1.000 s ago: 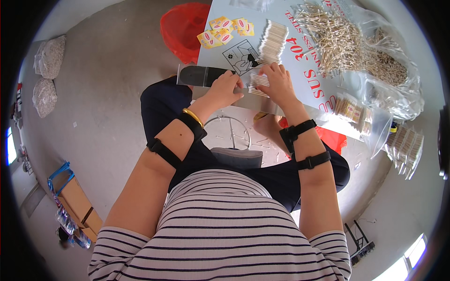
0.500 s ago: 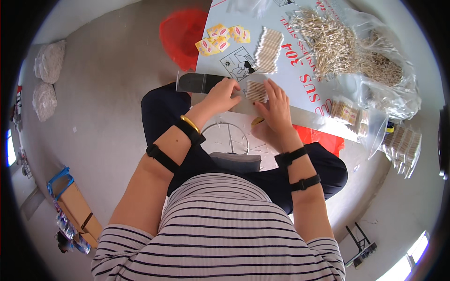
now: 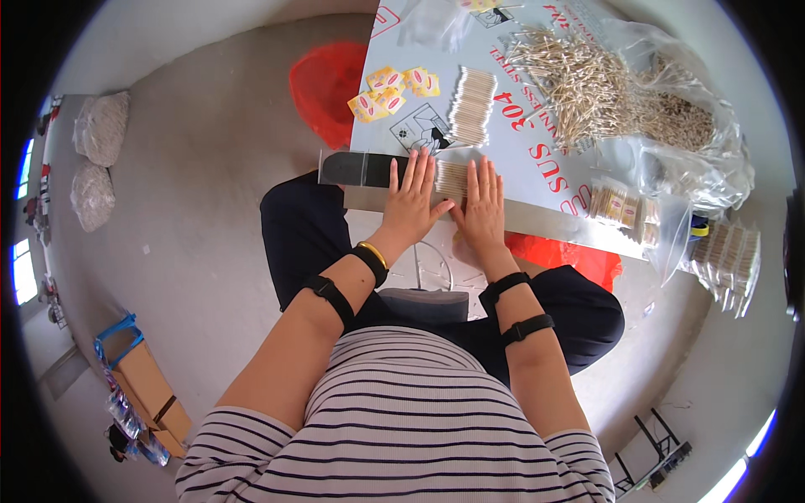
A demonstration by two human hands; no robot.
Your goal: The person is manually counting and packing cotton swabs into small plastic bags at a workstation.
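A small row of cotton swabs [image 3: 451, 178] lies side by side near the table's front edge. My left hand [image 3: 408, 204] rests along its left side, fingers stretched out, fingertips over the end of a dark flat strip with a clear cover [image 3: 352, 168]. On the row's other side lies my right hand [image 3: 484, 205], flat with straight fingers. Both thumbs point inward at the near end of the row, almost meeting. Just beyond is a longer row of swabs [image 3: 472, 106]. Yellow and white printed cards [image 3: 386, 90] lie to its left.
A big loose heap of swabs [image 3: 570, 80] spills from a clear plastic bag [image 3: 721, 168] on the right. Filled swab packs [image 3: 619, 205] lie at the table's right front, and more packs [image 3: 728, 260] sit beyond the edge. A red bag [image 3: 323, 92] stands left of the table [image 3: 520, 176].
Both hands have flattened, with fingers now straight and pointing away from me on either side of the small swab row. My left hand has shifted right. The head view has moved slightly.
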